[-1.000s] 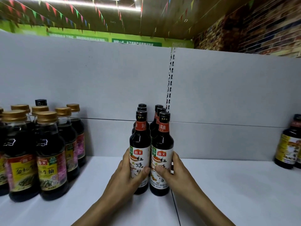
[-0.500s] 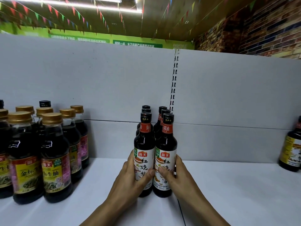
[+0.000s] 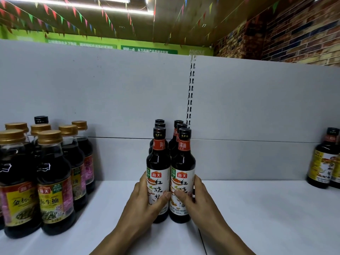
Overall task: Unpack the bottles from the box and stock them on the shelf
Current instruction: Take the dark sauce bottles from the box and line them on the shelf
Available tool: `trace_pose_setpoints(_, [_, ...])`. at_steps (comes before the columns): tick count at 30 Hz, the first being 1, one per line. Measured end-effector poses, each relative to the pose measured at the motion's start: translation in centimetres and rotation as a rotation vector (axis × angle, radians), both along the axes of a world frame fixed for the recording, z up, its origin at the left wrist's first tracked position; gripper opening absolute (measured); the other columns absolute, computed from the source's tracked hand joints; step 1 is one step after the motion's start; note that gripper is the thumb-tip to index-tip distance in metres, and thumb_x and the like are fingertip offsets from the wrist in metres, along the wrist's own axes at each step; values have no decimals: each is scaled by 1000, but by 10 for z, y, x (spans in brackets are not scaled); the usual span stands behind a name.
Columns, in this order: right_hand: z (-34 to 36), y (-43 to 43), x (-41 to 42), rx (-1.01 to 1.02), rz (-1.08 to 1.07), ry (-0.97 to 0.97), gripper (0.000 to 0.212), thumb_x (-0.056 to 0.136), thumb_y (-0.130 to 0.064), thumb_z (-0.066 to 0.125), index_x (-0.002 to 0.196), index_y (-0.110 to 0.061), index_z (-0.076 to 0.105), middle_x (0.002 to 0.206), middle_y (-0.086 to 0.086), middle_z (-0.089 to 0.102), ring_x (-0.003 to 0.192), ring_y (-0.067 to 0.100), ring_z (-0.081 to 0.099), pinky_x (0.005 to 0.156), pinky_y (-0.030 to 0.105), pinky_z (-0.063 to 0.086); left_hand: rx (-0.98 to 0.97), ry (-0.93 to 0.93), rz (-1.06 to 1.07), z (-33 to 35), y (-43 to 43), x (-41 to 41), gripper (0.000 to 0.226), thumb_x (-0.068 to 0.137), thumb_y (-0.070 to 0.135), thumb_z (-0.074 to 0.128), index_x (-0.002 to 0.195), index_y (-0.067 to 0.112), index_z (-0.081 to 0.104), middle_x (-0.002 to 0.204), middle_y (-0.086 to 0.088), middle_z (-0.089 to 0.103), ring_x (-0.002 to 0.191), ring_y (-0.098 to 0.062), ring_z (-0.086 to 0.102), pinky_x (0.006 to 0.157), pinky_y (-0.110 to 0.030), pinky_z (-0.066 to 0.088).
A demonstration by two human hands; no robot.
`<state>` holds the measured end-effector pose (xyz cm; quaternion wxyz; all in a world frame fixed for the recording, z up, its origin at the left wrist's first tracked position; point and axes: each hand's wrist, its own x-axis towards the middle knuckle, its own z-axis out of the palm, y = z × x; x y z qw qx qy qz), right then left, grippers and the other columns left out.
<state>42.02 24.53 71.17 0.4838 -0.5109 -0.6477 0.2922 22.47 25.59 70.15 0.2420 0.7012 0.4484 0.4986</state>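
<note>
Two rows of dark soy sauce bottles with black caps stand upright in the middle of the white shelf [image 3: 257, 218]. My left hand [image 3: 145, 201] grips the front left bottle [image 3: 158, 173] round its white label, thumb across the front. My right hand [image 3: 195, 197] grips the front right bottle [image 3: 183, 173] the same way. Both bottles rest on the shelf, side by side and touching. Behind them stand more bottles of the same kind [image 3: 178, 129], mostly hidden. No box is in view.
A cluster of larger gold-capped sauce bottles [image 3: 55, 183] fills the shelf's left. Yellow-labelled dark bottles [image 3: 323, 161] stand at the far right edge. A grey back panel [image 3: 110, 89] with a slotted upright [image 3: 191, 89] closes the rear. Bare shelf lies between the groups.
Both hands keep their grip on the front pair of bottles. The bottles and hands sit a little further back and right in view; the camera has shifted slightly.
</note>
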Motion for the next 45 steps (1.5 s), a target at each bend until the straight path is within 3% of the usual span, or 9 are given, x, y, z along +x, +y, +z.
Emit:
trace_pose_setpoints(6, [1, -3, 1, 7, -28, -58, 75, 77, -74, 61, 144, -47, 38, 144, -17, 53, 122, 0, 62, 105, 38, 54, 12, 3, 10, 2, -2, 1, 73, 81, 72, 63, 144, 54, 32, 135, 23, 56, 124, -3, 57, 103, -41, 54])
trace_pose_setpoints(12, [9, -15, 5, 28, -19, -109, 68, 87, -66, 60, 148, -47, 34, 146, -20, 52, 123, -2, 60, 104, 36, 54, 40, -1, 93, 10, -10, 3, 103, 72, 82, 63, 155, 51, 10, 151, 14, 46, 135, -10, 51, 108, -48, 50])
trace_pose_setpoints(16, [21, -25, 9, 42, -38, -136, 80, 85, -73, 55, 154, -41, 28, 153, -15, 45, 125, 0, 58, 105, 37, 53, 77, 8, 185, 19, -21, 5, 109, 68, 89, 56, 155, 46, 6, 152, 10, 40, 137, -12, 47, 105, -48, 51])
trace_pose_setpoints(19, [30, -37, 10, 16, -68, -188, 89, 86, -74, 50, 159, -32, 21, 160, -11, 35, 131, 7, 53, 109, 38, 50, 175, 21, 274, 24, -30, 7, 98, 77, 75, 60, 154, 43, 10, 141, 6, 41, 126, -13, 49, 93, -46, 54])
trace_pose_setpoints(24, [32, -63, 23, -1, -85, -276, 75, 95, -65, 48, 158, -37, 20, 158, -15, 33, 126, 1, 49, 109, 33, 47, 448, 108, 377, 34, -44, 12, 71, 92, 44, 65, 150, 16, 33, 123, -7, 47, 108, -19, 45, 81, -36, 44])
trace_pose_setpoints(31, [36, -103, 58, 18, -155, -249, 61, 99, -55, 53, 153, -44, 27, 146, -22, 43, 124, -4, 50, 107, 25, 46, 582, 280, 132, 58, -76, 52, 55, 91, 52, 53, 128, 13, 61, 119, -3, 59, 108, -20, 54, 85, -32, 49])
trace_pose_setpoints(37, [41, -143, 103, 28, -261, -198, 55, 98, -57, 51, 148, -50, 31, 140, -29, 45, 121, -8, 52, 102, 16, 45, 501, 259, -99, 54, -98, 127, 52, 93, 56, 51, 137, 29, 52, 126, 17, 51, 114, -5, 54, 90, -22, 46])
trace_pose_setpoints(40, [39, -171, 135, 22, -318, -191, 53, 98, -58, 50, 147, -53, 31, 137, -33, 46, 120, -10, 51, 97, 12, 42, 456, 225, -184, 45, -111, 166, 53, 92, 60, 49, 138, 34, 50, 128, 22, 49, 118, -4, 54, 88, -27, 52])
trace_pose_setpoints(45, [30, -227, 195, 18, -427, -145, 47, 100, -47, 55, 144, -50, 39, 134, -25, 53, 121, -4, 55, 102, 27, 51, 417, 191, -306, 30, -145, 237, 51, 90, 64, 47, 138, 45, 44, 132, 25, 49, 122, -2, 52, 87, -32, 55])
